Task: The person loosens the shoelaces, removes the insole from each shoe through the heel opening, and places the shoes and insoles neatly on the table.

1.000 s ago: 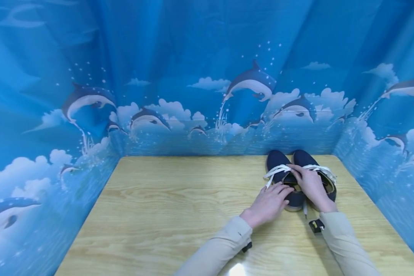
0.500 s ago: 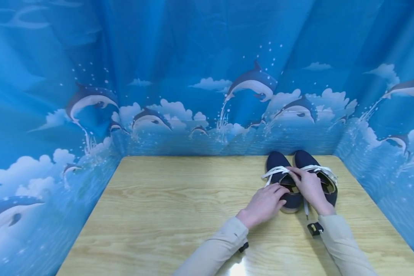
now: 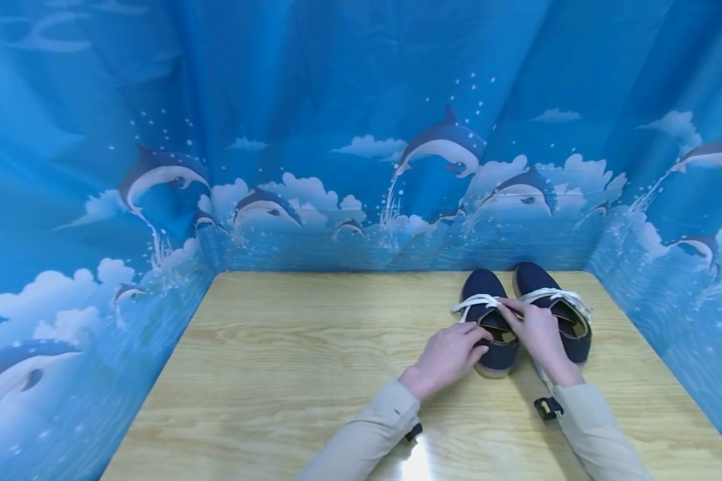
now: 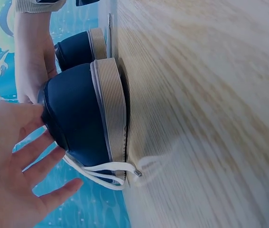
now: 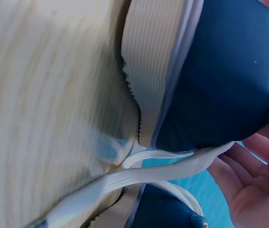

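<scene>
A navy lace-up shoe (image 3: 481,284) with white laces (image 3: 475,304) points away, heel towards me. My left hand (image 3: 448,351) grips its collar by the left side of the opening; in the left wrist view the little finger stands off from the shoe's heel (image 4: 77,114). My right hand (image 3: 541,334) holds the same shoe near the tongue, fingertips close to the laces. In the right wrist view, a long lace end (image 5: 158,173) trails from beside these fingers towards the table. The matching right shoe (image 3: 529,277) stands just right of it, partly behind my right hand.
The wood-grain table (image 3: 313,341) stretches left of the shoes. A blue dolphin-print curtain (image 3: 349,133) encloses its back and both sides, close beyond the toes. A small black device (image 3: 547,407) hangs below the right cuff.
The left shoe has moved left and slightly towards me with both hands on it, widening the gap to the right shoe, which has stayed nearly in place.
</scene>
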`<state>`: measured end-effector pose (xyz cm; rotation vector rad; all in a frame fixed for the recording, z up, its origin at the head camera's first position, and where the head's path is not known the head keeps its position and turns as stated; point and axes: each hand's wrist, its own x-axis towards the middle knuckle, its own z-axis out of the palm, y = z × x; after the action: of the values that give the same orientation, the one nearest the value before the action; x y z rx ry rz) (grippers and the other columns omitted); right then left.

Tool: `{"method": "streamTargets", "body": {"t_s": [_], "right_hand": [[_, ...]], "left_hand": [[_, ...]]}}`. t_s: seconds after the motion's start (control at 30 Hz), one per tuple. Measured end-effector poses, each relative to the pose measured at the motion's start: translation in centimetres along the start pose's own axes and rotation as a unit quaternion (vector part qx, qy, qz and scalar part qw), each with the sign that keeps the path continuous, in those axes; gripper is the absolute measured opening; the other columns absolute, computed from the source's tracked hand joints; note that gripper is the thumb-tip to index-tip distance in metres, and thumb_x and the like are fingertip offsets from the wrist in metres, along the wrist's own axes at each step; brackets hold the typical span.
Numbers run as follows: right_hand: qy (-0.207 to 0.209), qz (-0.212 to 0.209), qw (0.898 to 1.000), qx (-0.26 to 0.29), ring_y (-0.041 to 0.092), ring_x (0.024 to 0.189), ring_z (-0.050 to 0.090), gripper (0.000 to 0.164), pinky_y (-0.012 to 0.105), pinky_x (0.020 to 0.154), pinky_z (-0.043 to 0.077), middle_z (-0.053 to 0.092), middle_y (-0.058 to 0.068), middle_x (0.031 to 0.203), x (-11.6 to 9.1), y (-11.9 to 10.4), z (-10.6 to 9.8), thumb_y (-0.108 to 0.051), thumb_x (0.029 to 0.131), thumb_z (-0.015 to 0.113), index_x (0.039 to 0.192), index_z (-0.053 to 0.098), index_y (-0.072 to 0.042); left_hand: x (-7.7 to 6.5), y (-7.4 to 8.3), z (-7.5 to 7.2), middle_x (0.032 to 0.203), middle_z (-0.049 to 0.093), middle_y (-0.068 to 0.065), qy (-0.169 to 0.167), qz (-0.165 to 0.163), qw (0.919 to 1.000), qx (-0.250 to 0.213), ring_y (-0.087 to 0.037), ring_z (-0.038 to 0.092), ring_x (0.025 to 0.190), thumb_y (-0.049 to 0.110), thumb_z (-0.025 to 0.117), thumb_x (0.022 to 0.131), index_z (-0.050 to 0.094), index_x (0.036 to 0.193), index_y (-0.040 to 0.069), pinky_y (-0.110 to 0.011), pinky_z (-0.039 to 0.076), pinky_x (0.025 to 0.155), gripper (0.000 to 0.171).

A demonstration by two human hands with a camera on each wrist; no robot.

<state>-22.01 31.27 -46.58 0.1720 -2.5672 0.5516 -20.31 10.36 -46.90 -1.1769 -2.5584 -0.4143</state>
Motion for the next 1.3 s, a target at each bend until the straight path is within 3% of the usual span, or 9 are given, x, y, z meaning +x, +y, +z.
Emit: {"method": "streamTargets", "body": {"t_s": [0.4,0.53,0.7,0.87,1.03,1.13,1.2,1.3], "right_hand": [[-0.003,0.009,1.0,-0.006,0.04,0.052,0.057,0.023,0.052,0.052,0.042,0.07,0.021,0.074,-0.4,-0.8,0.3,-0.02,0.096,0.07,0.112,0.077,-0.005],[-0.014,0.011,1.0,-0.012,0.035,0.048,0.054,0.025,0.046,0.048,0.038,0.065,0.016,0.064,-0.6,-1.2,0.3,-0.022,0.097,0.07,0.113,0.077,-0.004],[-0.017,0.008,1.0,-0.017,0.03,0.045,0.05,0.026,0.043,0.046,0.036,0.059,0.012,0.057,-0.9,-1.7,0.2,-0.023,0.097,0.069,0.114,0.077,-0.004],[-0.009,-0.004,1.0,-0.022,0.023,0.042,0.043,0.025,0.041,0.045,0.035,0.051,0.005,0.049,-1.2,-2.5,0.4,-0.022,0.096,0.07,0.112,0.077,-0.004],[-0.027,-0.005,0.999,-0.028,0.017,0.04,0.035,0.027,0.035,0.044,0.029,0.041,-0.005,0.042,-1.7,-3.2,0.3,-0.024,0.098,0.068,0.115,0.076,-0.004],[-0.038,-0.007,0.999,-0.021,0.017,0.041,0.035,0.029,0.035,0.044,0.029,0.039,-0.005,0.043,-1.9,-3.3,0.0,-0.027,0.099,0.066,0.117,0.075,-0.005],[-0.026,-0.013,1.0,-0.008,0.022,0.044,0.044,0.027,0.04,0.047,0.035,0.051,0.0,0.048,-1.9,-3.1,-0.3,-0.025,0.099,0.067,0.117,0.076,-0.006],[0.004,-0.019,1.0,0.013,0.031,0.053,0.057,0.022,0.05,0.053,0.043,0.071,0.015,0.074,-1.7,-2.3,-0.6,-0.018,0.098,0.068,0.116,0.076,-0.008]], "left_hand": [[-0.9,-0.5,-0.5,0.132,0.066,0.005,-0.009,-0.022,0.9988,-0.042,-0.01,0.06,0.125,0.036,0.057,0.104,0.067,0.125,0.024,-0.025,0.052,0.098,0.025],[-1.3,-0.7,-0.6,0.131,0.066,0.007,-0.012,-0.031,0.9983,-0.048,-0.01,0.06,0.125,0.037,0.056,0.105,0.067,0.123,0.025,-0.025,0.052,0.097,0.024],[-1.8,-1.0,-1.0,0.117,0.068,0.012,-0.009,-0.031,0.9977,-0.06,-0.001,0.065,0.1,0.037,0.058,0.104,0.067,0.12,0.024,-0.018,0.053,0.081,0.023],[-2.3,-1.5,-1.2,0.102,0.068,0.013,0.007,-0.021,0.9976,-0.066,0.006,0.053,0.071,0.036,0.061,0.102,0.068,0.116,0.022,-0.011,0.044,0.064,0.022],[-2.8,-2.1,-1.4,0.094,0.066,0.014,0.008,-0.023,0.997,-0.074,0.009,0.045,0.063,0.039,0.061,0.102,0.07,0.113,0.022,-0.008,0.036,0.057,0.022],[-3.0,-2.1,-1.6,0.095,0.067,0.013,0.006,-0.031,0.9962,-0.081,0.007,0.046,0.063,0.039,0.061,0.102,0.07,0.113,0.022,-0.009,0.037,0.057,0.022],[-3.1,-1.9,-1.7,0.098,0.068,0.013,0.007,-0.039,0.9962,-0.078,0.006,0.052,0.069,0.04,0.06,0.102,0.07,0.113,0.022,-0.01,0.043,0.063,0.023],[-3.0,-1.0,-1.9,0.115,0.068,0.009,0.006,-0.062,0.9958,-0.067,-0.003,0.064,0.093,0.045,0.058,0.102,0.068,0.116,0.023,-0.018,0.053,0.078,0.028]]}}
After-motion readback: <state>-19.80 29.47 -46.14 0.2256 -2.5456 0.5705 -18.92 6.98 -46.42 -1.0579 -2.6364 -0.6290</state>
